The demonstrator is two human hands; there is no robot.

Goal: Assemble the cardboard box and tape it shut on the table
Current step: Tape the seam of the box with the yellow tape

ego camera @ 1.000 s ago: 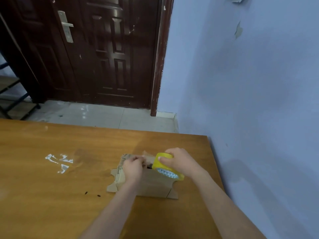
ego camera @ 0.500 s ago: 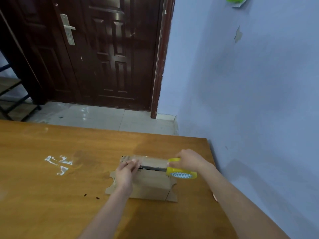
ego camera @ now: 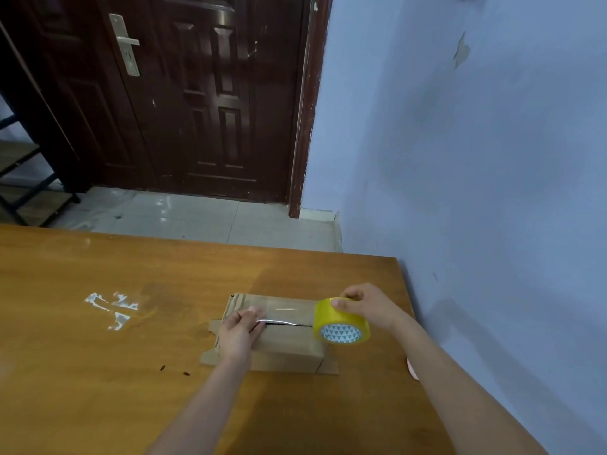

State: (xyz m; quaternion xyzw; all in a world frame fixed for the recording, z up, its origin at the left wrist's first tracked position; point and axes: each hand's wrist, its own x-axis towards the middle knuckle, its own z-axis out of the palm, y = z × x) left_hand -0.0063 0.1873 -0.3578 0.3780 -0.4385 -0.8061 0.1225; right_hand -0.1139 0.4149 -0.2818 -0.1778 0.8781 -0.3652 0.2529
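A small brown cardboard box (ego camera: 289, 348) lies on the wooden table (ego camera: 98, 372), its top flaps folded down with a dark seam between them. A strip of clear tape (ego camera: 285, 311) stretches over that seam. My left hand (ego camera: 241, 333) presses flat on the tape's left end and the box top. My right hand (ego camera: 368, 307) grips a yellow tape roll (ego camera: 340, 323) at the box's right end, the roll standing on edge against the box. Cardboard tabs stick out at the box's lower corners.
White tape scraps (ego camera: 111, 307) cling to the table left of the box. A blue wall (ego camera: 492, 192) runs along the table's right edge. A dark wooden door (ego camera: 203, 93) and tiled floor lie beyond the far edge. Small dark specks (ego camera: 174, 371) sit near the box.
My right hand has pulled the roll rightward from the box's middle to its right end, drawing tape along the seam. My left hand stayed pressed on the left end.
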